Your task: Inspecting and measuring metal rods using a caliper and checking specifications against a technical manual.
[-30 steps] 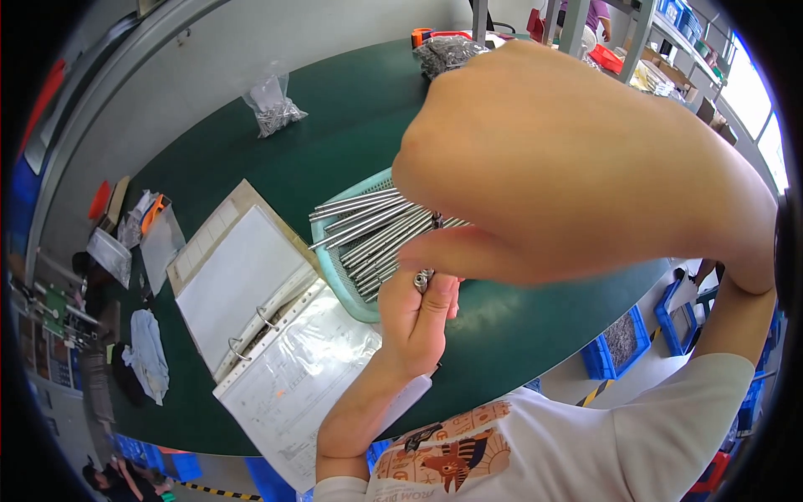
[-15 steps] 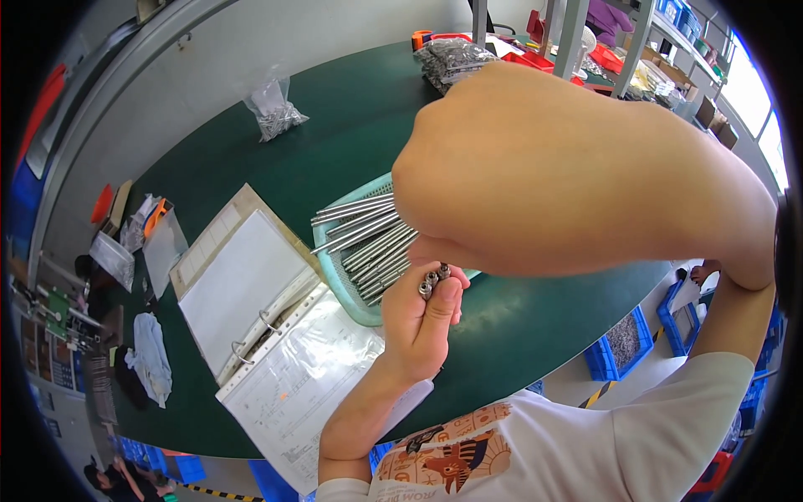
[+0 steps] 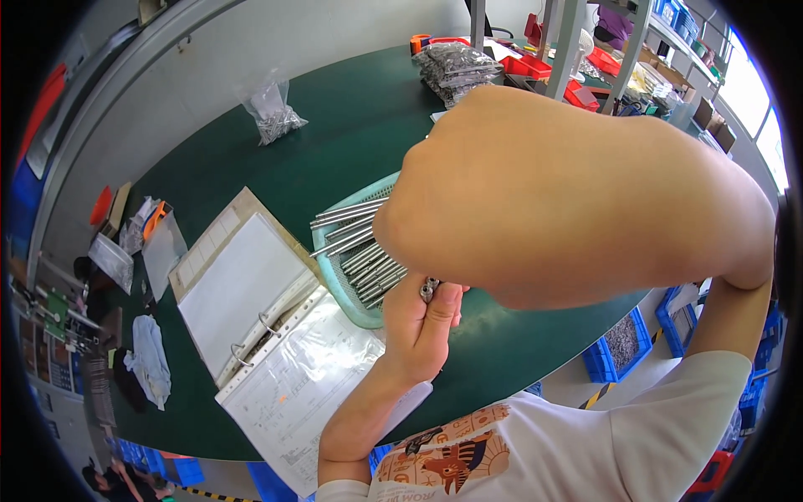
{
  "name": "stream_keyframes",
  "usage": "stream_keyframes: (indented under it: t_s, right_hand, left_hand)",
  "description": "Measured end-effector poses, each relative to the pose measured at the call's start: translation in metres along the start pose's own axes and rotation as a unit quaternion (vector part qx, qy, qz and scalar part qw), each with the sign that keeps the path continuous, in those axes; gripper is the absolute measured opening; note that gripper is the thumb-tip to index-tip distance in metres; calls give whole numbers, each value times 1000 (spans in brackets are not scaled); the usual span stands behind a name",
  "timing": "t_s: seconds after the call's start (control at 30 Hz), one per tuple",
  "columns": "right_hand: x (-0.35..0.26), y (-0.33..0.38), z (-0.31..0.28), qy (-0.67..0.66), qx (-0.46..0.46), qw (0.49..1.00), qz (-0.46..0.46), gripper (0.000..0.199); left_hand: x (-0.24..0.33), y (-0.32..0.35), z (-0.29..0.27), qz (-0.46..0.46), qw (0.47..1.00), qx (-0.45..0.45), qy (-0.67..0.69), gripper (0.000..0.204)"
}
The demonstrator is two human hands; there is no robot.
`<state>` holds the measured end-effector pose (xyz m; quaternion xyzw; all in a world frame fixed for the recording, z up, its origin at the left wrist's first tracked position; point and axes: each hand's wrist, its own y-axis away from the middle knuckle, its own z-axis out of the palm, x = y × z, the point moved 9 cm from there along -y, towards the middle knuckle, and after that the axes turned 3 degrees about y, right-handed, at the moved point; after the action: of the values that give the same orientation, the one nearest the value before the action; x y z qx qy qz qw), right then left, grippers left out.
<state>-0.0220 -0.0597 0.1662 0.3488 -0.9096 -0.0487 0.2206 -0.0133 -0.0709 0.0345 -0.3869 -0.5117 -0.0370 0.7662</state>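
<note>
Green table [image 3: 209,159] stretches to a pale wall [image 3: 351,33], bearing one open binder [image 3: 238,284] and, just beside it, one pale-green basket [image 3: 336,289] of metal rods [image 3: 369,272], over half a dozen showing but too overlapped for an exact count. The left hand [image 3: 422,330] is closed around shiny metal pieces [image 3: 428,289], at least one in sight, while the right hand [image 3: 481,184], partly covering it in view, hides its own fingers, so its grip cannot be told. Such pieces should be hard, light and perhaps slippery, best pinched by their sides, and the rods stiff and smooth, surest held at mid-length.
</note>
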Motion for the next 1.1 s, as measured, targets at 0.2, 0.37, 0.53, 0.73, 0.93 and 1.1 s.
stream_keyframes:
  t_s: [0.2,0.37,0.53,0.73,0.93,1.1]
  right_hand:
    - [0,1,-6,1,-28,999,23,11]
    - [-5,-2,-7,-6,6,1000,-19,11]
    - [-6,-6,-11,3,-13,1000,15,11]
    - [-6,-6,-8,-36,9,999,-15,11]
    - [-11,-5,-8,-59,43,996,-56,11]
    - [-14,0,-11,-27,89,992,-84,17]
  left_hand:
    - [1,0,-1,-5,1000,18,14,17]
    - [0,-1,-3,-46,999,29,5,18]
    - [3,-3,-5,-27,999,44,1,22]
    - [-2,1,-7,-22,999,31,-3,23]
    - [-5,2,-6,-17,1000,10,-21,22]
    - [-3,2,-4,1,1000,21,-22,22]
